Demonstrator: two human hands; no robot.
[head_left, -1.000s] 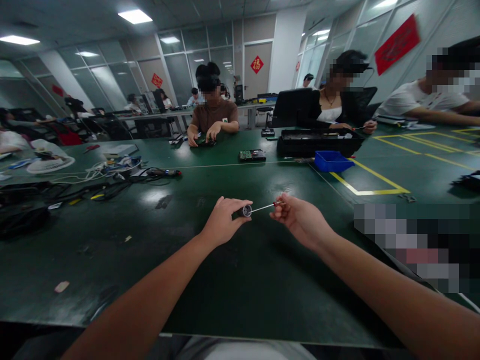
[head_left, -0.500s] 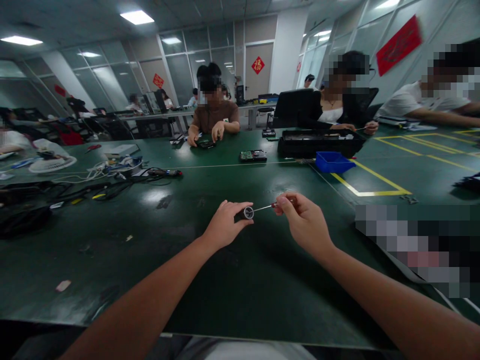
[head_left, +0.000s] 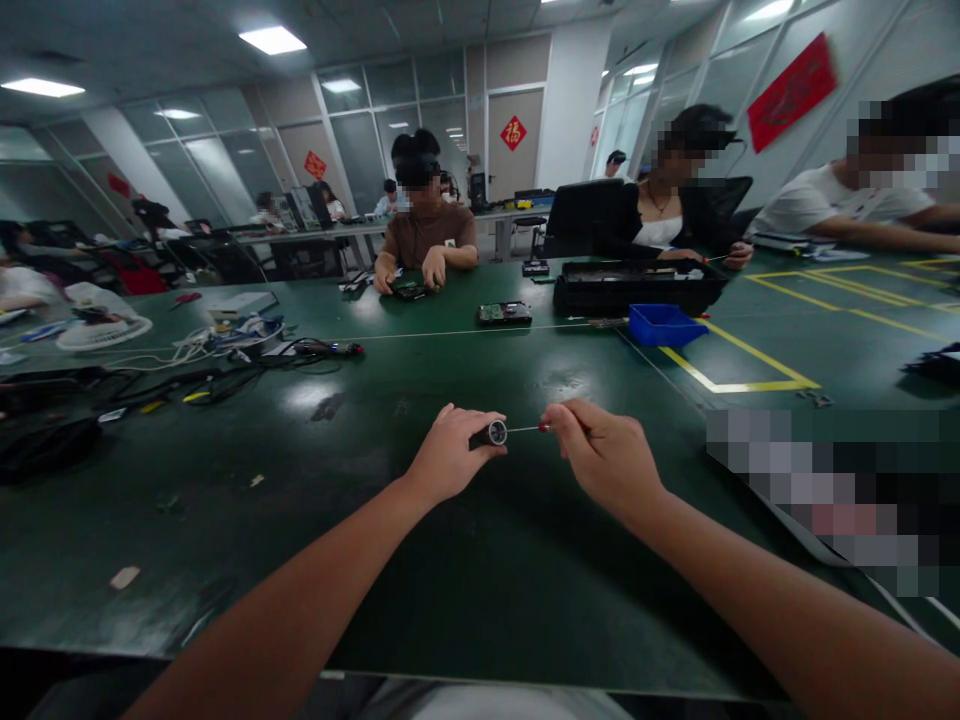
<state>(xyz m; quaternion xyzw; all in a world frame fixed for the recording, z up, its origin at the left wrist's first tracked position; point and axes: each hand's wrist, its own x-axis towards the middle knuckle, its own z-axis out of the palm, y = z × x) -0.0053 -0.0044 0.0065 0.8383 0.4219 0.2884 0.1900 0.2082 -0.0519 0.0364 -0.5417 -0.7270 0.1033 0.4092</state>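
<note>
My left hand (head_left: 454,452) grips a small dark cylinder (head_left: 496,433) between thumb and fingers. Its round end with a silvery rim faces me, and most of its body is hidden in the hand. My right hand (head_left: 604,445) is closed around the red handle of a screwdriver (head_left: 544,427). The screwdriver's thin shaft points left, and its tip is at the cylinder's rimmed end; whether it sits inside I cannot tell. Both hands are held above the green table (head_left: 465,590).
Ahead lie a hard drive (head_left: 505,313), a blue bin (head_left: 666,325) and a long black housing (head_left: 637,288). Tangled cables (head_left: 232,350) cover the left side. A blurred-out object (head_left: 817,510) lies at right. Co-workers sit across the table, one handling a dark device (head_left: 411,290).
My right hand has dropped slightly and turned, so the screwdriver's shaft now lies nearly level instead of slanting down to the left. My left hand has stayed almost still with the cylinder.
</note>
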